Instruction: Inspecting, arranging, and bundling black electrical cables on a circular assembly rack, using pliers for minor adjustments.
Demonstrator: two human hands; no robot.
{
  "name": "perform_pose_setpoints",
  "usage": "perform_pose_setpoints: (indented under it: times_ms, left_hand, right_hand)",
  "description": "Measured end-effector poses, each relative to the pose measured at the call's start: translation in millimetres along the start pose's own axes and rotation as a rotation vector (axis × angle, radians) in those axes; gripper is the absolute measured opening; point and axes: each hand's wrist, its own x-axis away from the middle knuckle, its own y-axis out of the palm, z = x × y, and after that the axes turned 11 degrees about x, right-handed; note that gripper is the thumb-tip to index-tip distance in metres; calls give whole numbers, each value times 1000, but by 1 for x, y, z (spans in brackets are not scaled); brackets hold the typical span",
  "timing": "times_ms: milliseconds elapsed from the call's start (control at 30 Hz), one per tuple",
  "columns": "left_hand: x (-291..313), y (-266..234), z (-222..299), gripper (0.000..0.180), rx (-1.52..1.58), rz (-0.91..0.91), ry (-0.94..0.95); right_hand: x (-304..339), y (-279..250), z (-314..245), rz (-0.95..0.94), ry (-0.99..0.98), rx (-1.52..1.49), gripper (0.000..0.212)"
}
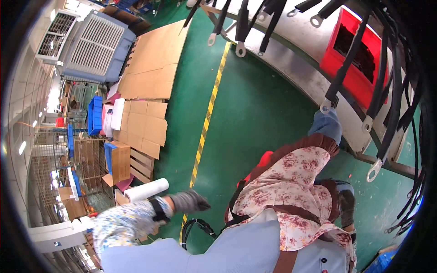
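My left hand (189, 200), in a grey glove, reaches out over the green floor beside the yellow-and-black floor stripe (207, 123). Its fingers look loosely stretched, and no object shows in them. Below it is a loop of black cable (199, 226), apart from the hand. My right hand (347, 207), in a dark grey glove, hangs low beside my floral apron (291, 182); its fingers are hard to make out. Several black cables with metal ring lugs (374, 170) hang ahead and to the right, away from both hands.
A metal-topped workbench (291, 63) with a red bin (355, 59) of dark parts stands ahead right. To the left are cardboard sheets (152, 68) on pallets, a white roll (146, 189), a blue crate (94, 115), a cardboard box (119, 163) and a large louvred unit (98, 48).
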Motion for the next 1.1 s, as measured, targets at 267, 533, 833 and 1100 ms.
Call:
perform_pose_setpoints:
  times_ms: [267, 533, 833, 1100]
  left_hand:
    - [-45, 95, -11, 35, 509, -206, -167]
    - [-5, 75, 25, 35, 1048, -169, -655]
    - [44, 121, -74, 32, 665, 101, -345]
    - [45, 166, -89, 31, 825, -15, -512]
  right_hand:
    - [25, 43, -8, -43, 11, 63, 8]
    - [17, 40, 6, -123, 57, 8, 7]
    - [9, 42, 25, -136, -87, 254, 6]
    - [-7, 38, 22, -235, -6, 94, 1]
